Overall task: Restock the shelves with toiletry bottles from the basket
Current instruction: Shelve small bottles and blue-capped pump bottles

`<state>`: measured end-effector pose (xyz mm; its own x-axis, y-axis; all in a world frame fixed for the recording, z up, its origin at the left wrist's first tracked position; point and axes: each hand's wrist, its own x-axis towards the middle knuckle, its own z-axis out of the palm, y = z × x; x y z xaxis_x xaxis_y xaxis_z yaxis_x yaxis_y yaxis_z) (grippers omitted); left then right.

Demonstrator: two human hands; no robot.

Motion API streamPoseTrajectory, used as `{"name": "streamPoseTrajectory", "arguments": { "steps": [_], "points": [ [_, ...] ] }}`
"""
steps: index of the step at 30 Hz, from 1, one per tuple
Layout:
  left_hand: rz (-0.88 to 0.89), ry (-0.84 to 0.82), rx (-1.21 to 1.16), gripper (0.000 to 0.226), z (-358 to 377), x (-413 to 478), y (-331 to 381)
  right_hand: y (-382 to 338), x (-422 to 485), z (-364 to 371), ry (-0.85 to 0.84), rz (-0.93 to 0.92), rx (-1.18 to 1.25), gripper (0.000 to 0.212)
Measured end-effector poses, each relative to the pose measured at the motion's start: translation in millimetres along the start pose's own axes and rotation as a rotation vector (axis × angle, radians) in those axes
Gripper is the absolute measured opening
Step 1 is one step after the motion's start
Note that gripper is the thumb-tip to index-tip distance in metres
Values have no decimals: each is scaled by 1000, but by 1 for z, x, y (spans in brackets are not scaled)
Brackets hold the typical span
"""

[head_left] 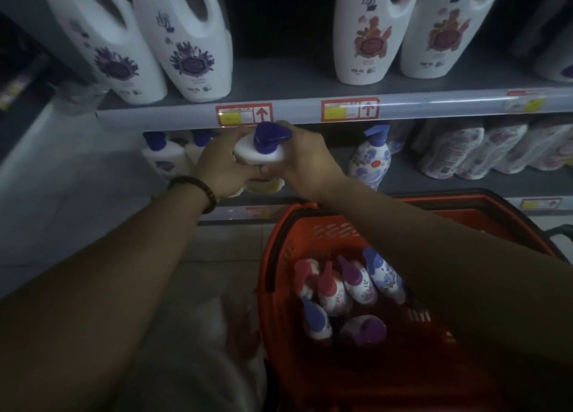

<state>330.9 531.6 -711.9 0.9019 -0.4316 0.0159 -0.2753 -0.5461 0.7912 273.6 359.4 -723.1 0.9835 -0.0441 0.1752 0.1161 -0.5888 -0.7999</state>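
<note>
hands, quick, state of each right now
Left hand: holds the white plastic pump bottle with the dark blue cap.
Right hand: holds the same bottle from the other side.

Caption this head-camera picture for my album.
The left hand and right hand hold a pump bottle before the lower shelf, basket of bottles below.

A shop: price-tagged shelves (310, 110) stocked with detergent jugs (186, 39).

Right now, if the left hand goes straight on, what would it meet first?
Probably the white pump bottles on the lower shelf, just beyond the left hand and its held bottle; depth is unclear.
</note>
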Motion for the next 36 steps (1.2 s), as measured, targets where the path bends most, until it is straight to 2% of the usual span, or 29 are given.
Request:
{"name": "streamPoseTrajectory", "arguments": {
  "steps": [4,8,14,20,22,24,27,31,34,36],
  "points": [
    [-22,-38,47,58,5,14,-19,16,10,18,48,36,5,64],
    [-59,10,49,51,16,21,-34,34,18,35,78,65,52,63],
    [-112,111,62,53,29,34,-54,46,38,48,31,146,88,66],
    [-170,69,97,44,40,57,-65,61,56,55,-20,239,56,68],
    [-232,72,19,39,42,65,-72,64,63,57,-37,264,71,67],
    [-238,65,18,44,43,70,-78,68,69,59,-48,282,75,65],
    [-201,67,181,59,45,77,-84,72,76,65,-37,297,87,61],
    [-210,150,213,53,50,80,-86,80,90,77,-19,305,81,54],
    [-305,334,-38,37,58,79,-81,88,99,84,-26,322,11,53],
    [-375,375,-72,36,61,80,-86,91,102,88,-39,319,-11,54]
  ]
}}
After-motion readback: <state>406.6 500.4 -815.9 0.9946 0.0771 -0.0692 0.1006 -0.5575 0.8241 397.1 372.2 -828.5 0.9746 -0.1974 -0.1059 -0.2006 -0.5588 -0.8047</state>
